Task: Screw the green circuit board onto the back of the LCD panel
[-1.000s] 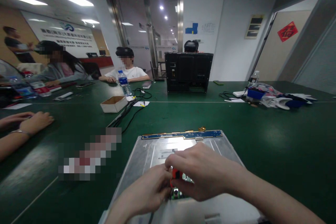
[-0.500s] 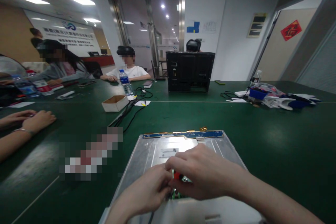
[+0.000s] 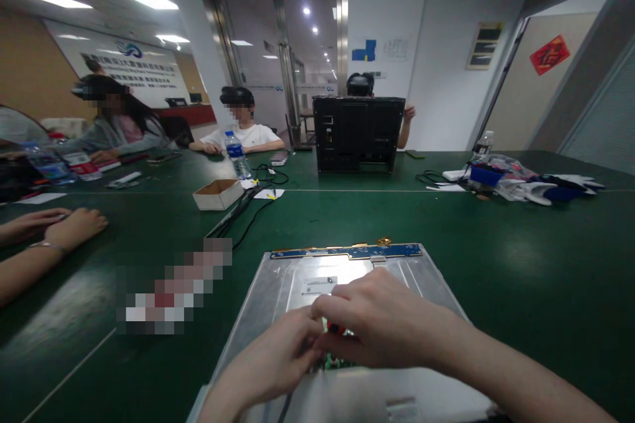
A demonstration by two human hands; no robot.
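A display panel point(image 3: 268, 301) lies with its silver metal back up, and a blue circuit strip point(image 3: 347, 252) runs along its far edge. My left hand point(image 3: 282, 350) and my right hand point(image 3: 384, 324) meet over its middle, fingertips together. Between them shows a bit of a small red-and-black object point(image 3: 336, 328), mostly covered by my right fingers, which are curled around it. The left fingers are pinched; what they hold is hidden. Under the hands part of a green circuit board point(image 3: 333, 362) is visible. A black cable point(image 3: 286, 408) comes out below my left hand.
A small open box point(image 3: 217, 197), black cables point(image 3: 238, 218) and a water bottle point(image 3: 237, 155) lie beyond the panel. A black monitor casing point(image 3: 358, 135) stands opposite. Plastic bags and gloves point(image 3: 526, 185) are piled right. Another person's hands point(image 3: 74, 228) rest at left.
My hands stay almost in place; less of the red-and-black object shows between them. Behind the black casing, a person's hand has come up on the right side.
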